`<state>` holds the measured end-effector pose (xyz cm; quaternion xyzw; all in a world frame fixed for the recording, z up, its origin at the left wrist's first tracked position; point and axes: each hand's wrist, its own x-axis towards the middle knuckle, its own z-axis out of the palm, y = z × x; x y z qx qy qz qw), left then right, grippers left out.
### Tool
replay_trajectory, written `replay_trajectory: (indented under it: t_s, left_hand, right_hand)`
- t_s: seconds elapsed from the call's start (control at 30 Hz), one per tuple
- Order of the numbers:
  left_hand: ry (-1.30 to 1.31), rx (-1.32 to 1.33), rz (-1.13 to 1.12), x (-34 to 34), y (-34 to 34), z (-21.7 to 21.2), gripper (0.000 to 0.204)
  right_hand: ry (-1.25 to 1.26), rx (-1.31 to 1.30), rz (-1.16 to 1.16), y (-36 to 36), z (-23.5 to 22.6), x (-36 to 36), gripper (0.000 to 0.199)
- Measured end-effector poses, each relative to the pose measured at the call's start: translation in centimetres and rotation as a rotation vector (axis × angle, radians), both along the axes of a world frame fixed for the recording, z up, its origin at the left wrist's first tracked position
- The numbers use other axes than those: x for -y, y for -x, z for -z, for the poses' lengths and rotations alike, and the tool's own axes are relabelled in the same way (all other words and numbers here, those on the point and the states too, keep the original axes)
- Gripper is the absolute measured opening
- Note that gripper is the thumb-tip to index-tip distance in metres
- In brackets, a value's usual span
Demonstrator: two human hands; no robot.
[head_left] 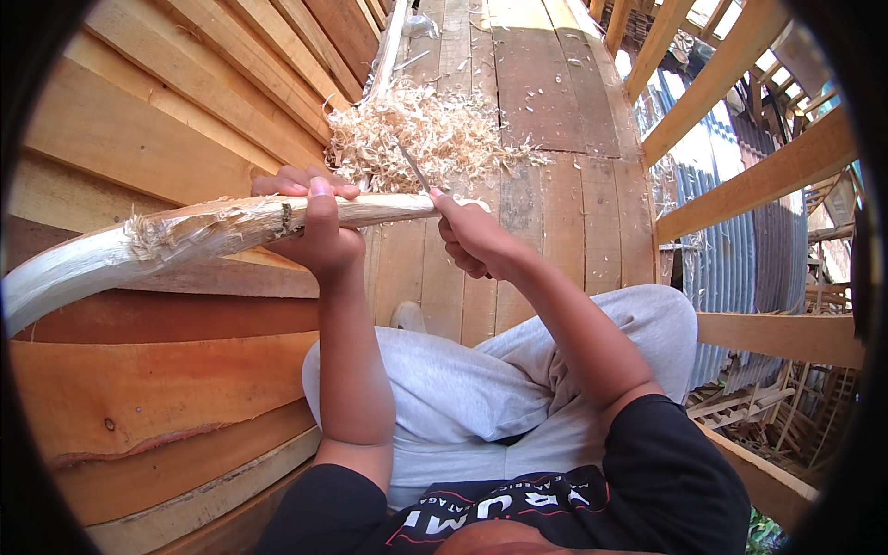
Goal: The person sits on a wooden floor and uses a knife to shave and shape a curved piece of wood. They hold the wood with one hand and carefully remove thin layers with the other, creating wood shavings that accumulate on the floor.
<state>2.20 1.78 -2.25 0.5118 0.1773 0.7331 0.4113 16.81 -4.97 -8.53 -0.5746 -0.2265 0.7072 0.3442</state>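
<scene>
A long, pale, peeled wooden pole (199,233) runs from the left edge to the middle of the view, bent at its left part and roughly shaved along its length. My left hand (319,217) is wrapped round it, thumb on top. At the pole's right end my right hand (470,236) grips a knife, its thin blade (413,166) pointing up and away to the left beside the pole tip. The knife's handle is mostly hidden in my fist. Just beyond the pole lies a heap of curled wood shavings (421,134) on the floor.
Stacked planks (166,120) line the left side. A plank floor (564,120) with scattered shavings stretches ahead. On the right stands a wooden railing (758,176), with corrugated metal sheets (712,231) beyond it. My legs in grey trousers (462,388) are folded below the pole.
</scene>
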Motion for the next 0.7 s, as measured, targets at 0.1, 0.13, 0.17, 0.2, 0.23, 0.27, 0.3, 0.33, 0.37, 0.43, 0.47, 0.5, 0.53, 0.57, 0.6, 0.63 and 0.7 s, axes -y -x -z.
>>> replay_trajectory:
  t_s: [0.1,0.13,0.17,0.2,0.23,0.27,0.3,0.33,0.37,0.43,0.47,0.5,0.53,0.57,0.6,0.63,0.7]
  left_hand:
    - [0.029,-0.026,-0.034,0.4,-0.3,-0.5,0.018]
    - [0.049,-0.034,-0.049,0.4,-0.4,-0.7,0.018]
    - [0.042,-0.027,-0.038,0.4,-0.4,-0.7,0.018]
    - [0.034,-0.021,-0.027,0.3,-0.4,-0.6,0.018]
    - [0.027,-0.015,-0.016,0.2,-0.3,-0.5,0.018]
    - [0.018,-0.017,-0.026,0.1,-0.3,-0.4,0.018]
    - [0.011,-0.018,-0.038,0.0,-0.2,-0.3,0.018]
    - [0.004,-0.02,-0.05,-0.1,-0.2,-0.3,0.018]
    - [0.024,-0.017,-0.066,-0.1,0.0,-0.2,0.019]
    - [0.057,-0.015,-0.105,-0.1,0.4,-0.3,0.021]
    - [0.068,-0.013,-0.128,0.0,0.4,-0.3,0.021]
    - [0.079,-0.012,-0.152,0.1,0.4,-0.4,0.021]
    - [0.09,-0.011,-0.175,0.2,0.3,-0.4,0.021]
    - [0.091,-0.008,-0.17,0.4,0.1,-0.5,0.02]
    - [0.094,-0.003,-0.166,0.7,-0.3,-0.6,0.019]
    - [0.096,0.002,-0.163,0.8,-0.5,-0.7,0.018]
    - [0.079,0.004,-0.13,0.7,-0.3,-0.5,0.019]
  right_hand:
    - [0.057,-0.202,-0.128,-1.4,0.0,0.0,0.061]
    - [0.054,-0.299,-0.15,-1.8,0.2,0.1,0.061]
    - [0.051,-0.397,-0.173,-2.1,0.7,0.1,0.061]
    - [0.048,-0.496,-0.196,-2.3,1.2,0.1,0.061]
    - [0.031,-0.51,-0.207,-2.4,1.5,0.0,0.061]
    - [0.014,-0.523,-0.218,-2.6,1.8,-0.1,0.061]
    - [-0.001,-0.537,-0.23,-2.5,1.8,-0.1,0.061]
    - [-0.055,-0.306,-0.18,-2.2,1.8,-0.1,0.061]
    - [-0.108,-0.074,-0.128,-1.5,1.6,0.0,0.061]
    - [-0.203,0.286,-0.04,0.2,1.0,0.0,0.061]
    - [-0.24,0.421,0.005,1.1,0.6,0.1,0.061]
    - [-0.276,0.554,0.05,1.9,0.5,0.4,0.061]
    - [-0.252,0.437,0.124,2.3,0.4,0.6,0.061]
    - [-0.157,0.297,0.137,2.3,0.0,0.7,0.061]
    - [-0.062,0.158,0.147,2.2,-0.9,0.9,0.061]
    - [0.033,0.02,0.157,2.1,-1.3,0.9,0.061]
    - [0.07,-0.152,0.016,0.5,-1.1,0.8,0.061]
